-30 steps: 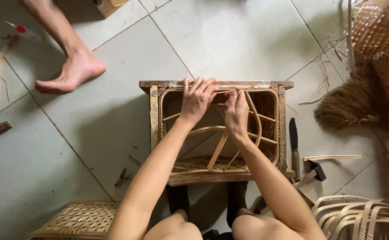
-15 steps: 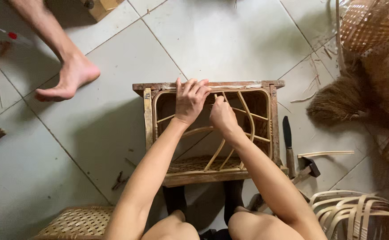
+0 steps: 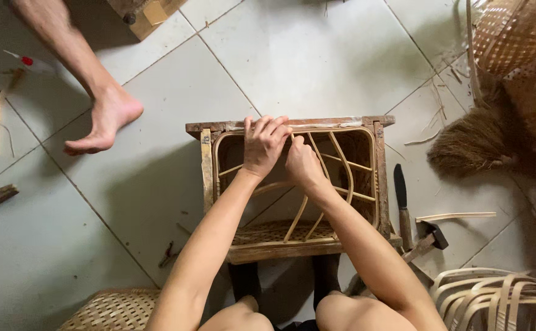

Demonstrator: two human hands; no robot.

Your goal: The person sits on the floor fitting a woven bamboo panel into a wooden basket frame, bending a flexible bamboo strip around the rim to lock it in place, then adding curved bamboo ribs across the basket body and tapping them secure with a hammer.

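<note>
left hand [image 3: 265, 146]: we grip frame [image 3: 206, 178] top rail
right hand [image 3: 301, 164]: pinching cane [image 3: 341, 160] beside it
progress: ribs in, weave unfinished

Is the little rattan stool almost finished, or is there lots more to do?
Partly done. The square wooden-and-rattan stool frame already has its curved cane braces and a woven lower panel. Right now the left hand and right hand work together at the far top rail. The top opening is mostly bare, so the top looks not yet woven. A dark-handled knife and small hammer lie beside it.
</note>
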